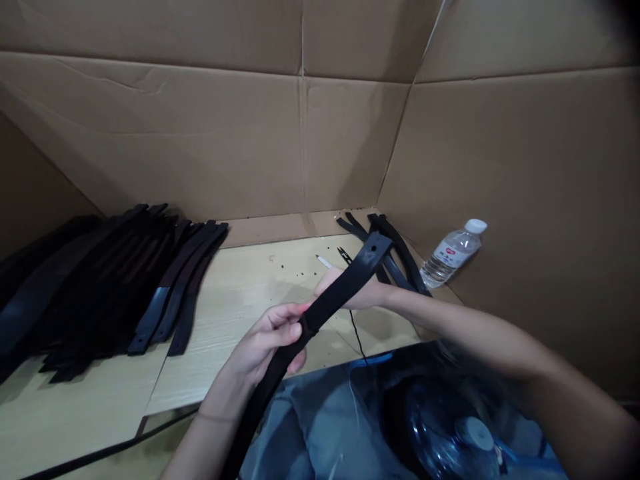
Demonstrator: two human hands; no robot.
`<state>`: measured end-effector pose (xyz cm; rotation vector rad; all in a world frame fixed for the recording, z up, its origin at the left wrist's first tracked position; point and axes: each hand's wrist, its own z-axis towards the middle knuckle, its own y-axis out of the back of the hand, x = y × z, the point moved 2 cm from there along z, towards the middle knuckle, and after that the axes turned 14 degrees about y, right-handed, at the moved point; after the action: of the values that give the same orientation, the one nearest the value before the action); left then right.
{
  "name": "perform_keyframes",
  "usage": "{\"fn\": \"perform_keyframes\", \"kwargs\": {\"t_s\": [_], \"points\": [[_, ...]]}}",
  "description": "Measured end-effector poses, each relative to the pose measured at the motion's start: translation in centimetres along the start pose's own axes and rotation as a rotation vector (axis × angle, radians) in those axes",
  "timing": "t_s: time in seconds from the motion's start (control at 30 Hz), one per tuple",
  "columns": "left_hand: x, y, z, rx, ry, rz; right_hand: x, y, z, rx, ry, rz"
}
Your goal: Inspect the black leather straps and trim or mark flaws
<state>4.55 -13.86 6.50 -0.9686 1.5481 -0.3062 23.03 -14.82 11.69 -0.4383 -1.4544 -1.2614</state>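
A long flat black strap [340,290] runs diagonally between my hands, its glossy, gently curved end with a round hole pointing up and right. My left hand [267,337] is closed on it, thumb on top by a narrow band around the strap. Behind the strap, my right hand [363,293] has its fingers curled and mostly hidden; what they hold cannot be made out. A thin black cord [357,333] hangs below that hand. Just beyond lie black thread snips [345,255] and a small white pointed tool [324,261] on the table.
Many similar black straps [115,267] are piled on the left of the pale wooden table [225,280]. Several more [400,253] lie at the right, beside a leaning water bottle [454,253]. Cardboard walls [225,140] enclose the table. A big blue water jug [440,427] stands below.
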Motion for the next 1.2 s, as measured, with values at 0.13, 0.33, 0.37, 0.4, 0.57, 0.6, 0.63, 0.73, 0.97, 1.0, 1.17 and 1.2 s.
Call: {"fn": "perform_keyframes", "kwargs": {"t_s": [0.13, 0.33, 0.37, 0.4, 0.57, 0.6, 0.63, 0.73, 0.97, 1.0, 1.17, 1.2], "points": [[-0.3, -0.7, -0.3, 0.078, 0.023, 0.119, 1.0, 0.4, 0.3, 0.207, 0.024, 0.105], [0.5, -0.5, -0.2, 0.045, 0.159, 0.170, 1.1, 0.1, 0.0, 0.281, 0.019, 0.044], [0.8, -0.4, -0.2, 0.025, 0.182, 0.175, 1.3, 0.1, -0.2, 0.280, 0.037, 0.018], [1.1, -0.3, -0.3, 0.002, 0.201, 0.177, 1.4, 0.1, -0.3, 0.279, 0.056, -0.010], [1.6, -0.5, -0.4, -0.023, 0.202, 0.256, 2.4, 0.3, -0.8, 0.335, 0.116, -0.136], [1.5, -0.7, -0.4, -0.012, 0.185, 0.289, 2.5, 0.3, -0.8, 0.342, 0.119, -0.145], [1.4, -0.9, -0.4, -0.007, 0.166, 0.318, 2.6, 0.2, -0.8, 0.341, 0.121, -0.151], [0.9, -1.3, -0.7, -0.044, 0.116, 0.402, 2.6, 0.4, -0.8, 0.296, 0.119, -0.165], [-0.2, -1.6, -2.3, -0.363, 0.051, 0.832, 2.0, 3.8, -1.4, 0.263, 0.125, -0.150], [-0.5, -1.6, -2.6, -0.437, -0.007, 0.915, 2.0, 4.6, -1.8, 0.257, 0.112, -0.142], [-2.3, -1.7, -3.7, -0.749, -0.387, 1.171, 2.5, 6.7, -4.0, 0.113, 0.039, -0.223], [-2.5, -1.6, -3.6, -0.791, -0.433, 1.183, 2.8, 6.4, -4.4, 0.078, 0.031, -0.234]]}}
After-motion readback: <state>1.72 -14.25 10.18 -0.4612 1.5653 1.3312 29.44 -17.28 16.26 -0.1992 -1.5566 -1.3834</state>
